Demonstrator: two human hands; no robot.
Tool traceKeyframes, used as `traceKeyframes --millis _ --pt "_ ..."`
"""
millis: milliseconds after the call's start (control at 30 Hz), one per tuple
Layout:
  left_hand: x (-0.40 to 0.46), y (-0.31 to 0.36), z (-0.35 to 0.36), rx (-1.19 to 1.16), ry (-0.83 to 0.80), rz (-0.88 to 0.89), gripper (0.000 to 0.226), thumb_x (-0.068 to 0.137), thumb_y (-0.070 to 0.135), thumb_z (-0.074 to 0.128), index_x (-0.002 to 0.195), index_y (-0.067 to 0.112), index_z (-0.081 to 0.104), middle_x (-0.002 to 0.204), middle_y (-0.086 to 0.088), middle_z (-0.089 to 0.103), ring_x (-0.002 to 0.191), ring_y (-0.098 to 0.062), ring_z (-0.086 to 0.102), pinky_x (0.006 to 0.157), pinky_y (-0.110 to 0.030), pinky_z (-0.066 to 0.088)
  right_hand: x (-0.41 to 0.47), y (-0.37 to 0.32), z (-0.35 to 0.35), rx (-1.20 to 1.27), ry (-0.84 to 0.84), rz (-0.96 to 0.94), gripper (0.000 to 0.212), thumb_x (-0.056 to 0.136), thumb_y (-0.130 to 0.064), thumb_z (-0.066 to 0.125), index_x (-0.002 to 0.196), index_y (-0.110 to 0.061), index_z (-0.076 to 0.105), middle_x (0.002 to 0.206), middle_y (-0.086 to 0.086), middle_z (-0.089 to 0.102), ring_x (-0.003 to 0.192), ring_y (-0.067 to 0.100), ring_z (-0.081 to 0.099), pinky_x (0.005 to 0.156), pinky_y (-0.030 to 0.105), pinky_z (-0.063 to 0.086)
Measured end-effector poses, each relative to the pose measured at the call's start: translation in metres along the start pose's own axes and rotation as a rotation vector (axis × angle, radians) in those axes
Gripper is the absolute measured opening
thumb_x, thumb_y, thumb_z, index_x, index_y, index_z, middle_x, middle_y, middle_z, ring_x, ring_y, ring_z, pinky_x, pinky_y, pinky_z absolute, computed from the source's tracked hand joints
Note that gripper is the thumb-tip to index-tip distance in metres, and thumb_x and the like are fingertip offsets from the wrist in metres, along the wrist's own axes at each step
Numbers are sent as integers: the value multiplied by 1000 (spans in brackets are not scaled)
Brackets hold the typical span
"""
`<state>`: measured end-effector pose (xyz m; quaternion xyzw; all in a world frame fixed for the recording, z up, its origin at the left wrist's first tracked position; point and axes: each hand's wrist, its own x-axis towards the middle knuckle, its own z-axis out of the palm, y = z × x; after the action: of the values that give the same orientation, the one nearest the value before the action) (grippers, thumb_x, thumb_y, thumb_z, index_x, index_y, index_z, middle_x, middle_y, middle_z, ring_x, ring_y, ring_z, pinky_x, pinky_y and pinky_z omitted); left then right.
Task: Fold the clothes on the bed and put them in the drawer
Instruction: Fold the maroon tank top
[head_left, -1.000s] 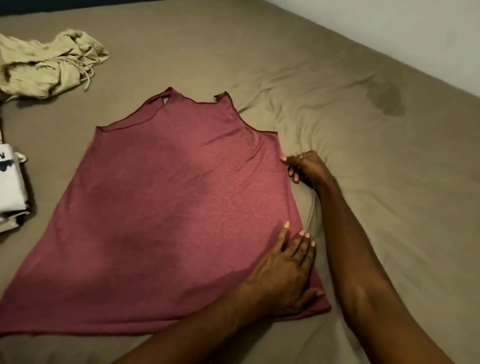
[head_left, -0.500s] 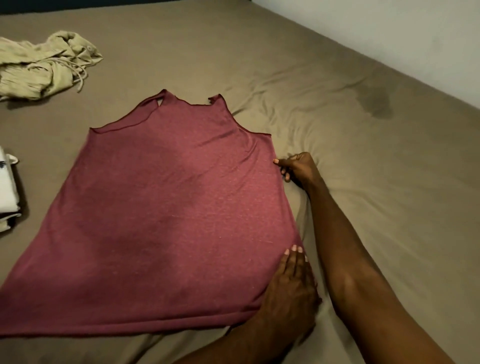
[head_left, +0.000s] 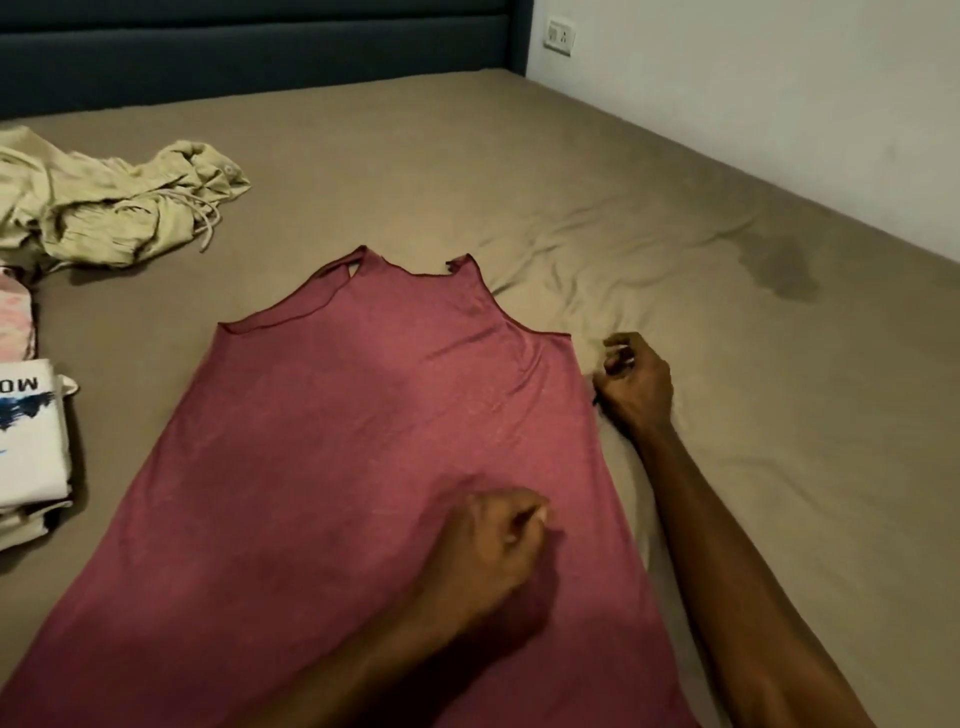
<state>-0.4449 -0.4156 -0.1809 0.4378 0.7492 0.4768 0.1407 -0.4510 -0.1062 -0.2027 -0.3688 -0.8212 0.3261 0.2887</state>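
Top (head_left: 363, 467) flat on bed (head_left: 727, 364), neck toward headboard (head_left: 249, 57), long axis running from me to it. Step: first lengthwise fold. Left hand (head_left: 493, 545) over top, fingers curled, apparently pinching cloth; right hand (head_left: 631, 384) beside top's right edge, curled, grasp unclear. Next: lift right edge, carry it across.

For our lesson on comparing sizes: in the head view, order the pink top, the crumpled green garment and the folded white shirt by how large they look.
1. pink top, clearly largest.
2. crumpled green garment.
3. folded white shirt; the frame edge crops it and the green garment, so their order is unsure.
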Motion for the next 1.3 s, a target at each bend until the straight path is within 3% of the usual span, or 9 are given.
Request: traceKeyframes --millis 100,267,433,533,633,833,1067,1233,1300 --pt "62 -41 -36 61 113 -69 17 95 31 58 88 23 71 73 14 66 70 -9 66 67 -33 51 20 -15 16 119 -82 -110 40 79 -19 68 114 -39 70 103 -15 65 89 6 67 73 27 55" --pt "179 -86 -64 293 169 -93 12 97 34 64 99 24 70 86 11 70 78 -11 67 72 -38 57 42 7 42 127 -144 -178 21 82 -41 78 102 -35 78 106 -15 60 96 1 65 79 29 55" --pt "284 -119 -66 729 184 -116 45 94 69 49 101 25 57 104 1 57 98 -22 55 79 -38 46 57 22 52 192 -86 -190 7 91 -22 76 96 -27 73 102 -11 60 88 1 64 79 39 57" --pt "328 -129 -73 844 107 -229 67 92 66 55 134 13 49 133 -13 49 120 -33 44 100 -49 40 54 21 53 149 -115 -190 5 95 -24 72 98 -29 70 106 -14 57 90 -4 63 77 34 56" --pt "361 -135 -77 890 137 -341 69 88 67 62 127 11 58 131 -18 56 123 -38 48 105 -55 36 55 25 56 80 -101 -174 5 96 -27 68 100 -30 67 109 -16 55 90 3 63 75 38 55" --pt "383 -145 -98 582 297 -243 20 89 42 70 91 23 75 101 0 75 98 -25 67 83 -37 48 53 26 55 39 -102 -173 16 94 -15 62 102 -29 64 111 -13 54 91 9 62 75 42 56" --pt "415 -151 -106 338 343 -324 15 86 36 78 85 21 78 90 6 72 89 -13 65 75 -26 45 52 23 55 45 -115 -175 20 94 -11 62 102 -30 64 112 -12 54 92 10 63 73 46 56" --pt "428 -158 -109 165 281 -530 36 72 38 90 70 10 67 67 -1 65 60 -14 60 57 -30 44 51 22 55 59 -113 -173 21 93 -10 63 100 -30 63 110 -13 54 90 6 63 72 45 56" --pt "435 -151 -110 29 303 -649 34 64 24 95 74 3 70 70 -4 68 66 -18 66 57 -28 49 51 22 55 62 -111 -171 20 93 -11 64 100 -30 63 110 -15 54 89 4 63 71 44 56"
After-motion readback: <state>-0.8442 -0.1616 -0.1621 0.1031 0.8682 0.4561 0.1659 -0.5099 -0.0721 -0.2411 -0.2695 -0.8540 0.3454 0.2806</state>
